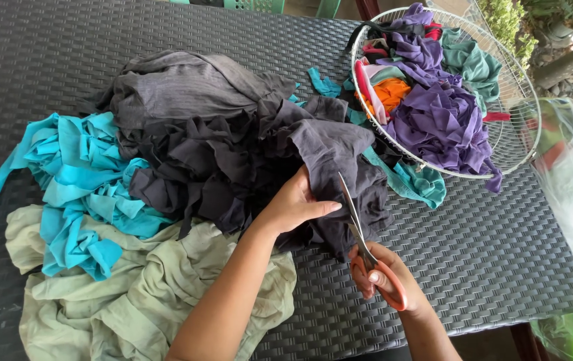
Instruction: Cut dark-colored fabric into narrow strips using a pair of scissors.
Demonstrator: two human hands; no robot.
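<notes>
While our left hand (293,204) pinches the dark grey cloth (326,160) taut, our right hand (383,277) grips orange-handled scissors (360,230), blades touching it, near the wire basket (523,100). We judge: keep fabric tight, fingers clear.

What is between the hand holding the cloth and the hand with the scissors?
In the head view, dark grey cloth and the scissors' blades lie between the left hand and right hand.

Grey cloth (340,160) hides the scissors' (366,247) lower blade.
</notes>
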